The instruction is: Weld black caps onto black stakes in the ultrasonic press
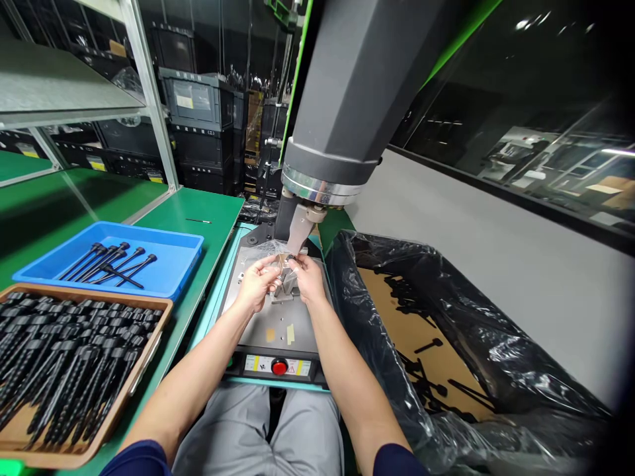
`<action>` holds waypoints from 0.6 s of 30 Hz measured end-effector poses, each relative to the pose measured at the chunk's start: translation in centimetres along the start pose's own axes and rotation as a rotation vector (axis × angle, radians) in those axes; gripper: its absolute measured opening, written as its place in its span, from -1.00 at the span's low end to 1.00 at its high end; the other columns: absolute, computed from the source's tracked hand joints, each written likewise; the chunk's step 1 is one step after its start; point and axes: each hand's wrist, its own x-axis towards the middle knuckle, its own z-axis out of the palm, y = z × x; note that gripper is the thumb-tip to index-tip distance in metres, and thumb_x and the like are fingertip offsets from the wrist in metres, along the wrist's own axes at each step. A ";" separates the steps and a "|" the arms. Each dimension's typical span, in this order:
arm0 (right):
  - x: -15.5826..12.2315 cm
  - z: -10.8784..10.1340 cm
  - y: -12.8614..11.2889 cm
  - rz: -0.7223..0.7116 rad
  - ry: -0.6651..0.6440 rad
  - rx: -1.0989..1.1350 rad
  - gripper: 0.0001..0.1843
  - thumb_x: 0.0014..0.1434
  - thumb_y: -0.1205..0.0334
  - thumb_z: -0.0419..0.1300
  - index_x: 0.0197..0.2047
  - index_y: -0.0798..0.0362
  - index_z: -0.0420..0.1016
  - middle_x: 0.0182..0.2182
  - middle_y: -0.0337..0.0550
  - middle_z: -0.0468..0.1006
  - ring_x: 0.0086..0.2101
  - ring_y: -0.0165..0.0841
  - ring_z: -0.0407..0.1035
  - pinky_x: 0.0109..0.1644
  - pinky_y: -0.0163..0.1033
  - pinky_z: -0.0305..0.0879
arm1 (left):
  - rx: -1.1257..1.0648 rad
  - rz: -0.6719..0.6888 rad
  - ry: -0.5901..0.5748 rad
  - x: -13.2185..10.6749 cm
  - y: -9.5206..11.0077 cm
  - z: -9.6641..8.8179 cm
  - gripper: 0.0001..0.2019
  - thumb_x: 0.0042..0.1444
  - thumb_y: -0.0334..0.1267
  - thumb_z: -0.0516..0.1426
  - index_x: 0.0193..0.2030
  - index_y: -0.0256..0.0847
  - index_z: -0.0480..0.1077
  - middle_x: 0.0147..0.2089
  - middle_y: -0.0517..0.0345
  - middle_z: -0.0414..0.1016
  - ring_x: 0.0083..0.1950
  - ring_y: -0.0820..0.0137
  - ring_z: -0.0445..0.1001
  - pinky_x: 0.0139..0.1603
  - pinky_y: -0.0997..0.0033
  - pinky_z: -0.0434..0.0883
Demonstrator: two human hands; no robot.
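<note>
Small clear-wrapped part (pixel 284 262): it is pinched between both hands, above the grey base plate (pixel 278 324). Nearest, the red button (pixel 279 367) lies between the forearms, untouched. Farther in, the left hand (pixel 255 283) and right hand (pixel 308 277) are each closed in a fingertip pinch on the part's wrapping. Just beyond hangs the machine's horn tip (pixel 299 231). Handling it well seems to mean gripping only the outer ends, keeping it level, with fingertips out from beneath the horn. Its long axis appears to run left to right between the hands; which end leads is too small to tell.
</note>
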 end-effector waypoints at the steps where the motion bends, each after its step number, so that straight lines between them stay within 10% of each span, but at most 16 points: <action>1: 0.1 0.1 0.2 0.009 0.007 0.017 -0.61 -0.06 0.08 0.34 -0.16 0.07 0.54 -0.19 -0.07 0.61 -0.16 -0.19 0.46 0.00 -0.09 0.34 | 0.003 0.001 0.001 0.0 0.0 -0.1 -0.32 -0.28 -0.23 0.42 0.04 -0.36 0.37 -0.50 0.25 0.43 -0.58 0.51 0.43 -0.67 0.61 0.18; 18: -5.9 -3.2 0.0 0.143 -0.118 0.140 -0.20 -0.15 0.13 0.44 0.20 -0.05 0.37 0.20 -0.05 0.37 0.22 -0.10 0.19 0.25 0.06 0.15 | 0.065 0.013 0.000 -0.6 -1.1 -1.1 -0.26 -0.25 -0.18 0.41 0.11 -0.37 0.34 -0.53 0.27 0.42 -0.57 0.55 0.38 -0.63 0.61 0.19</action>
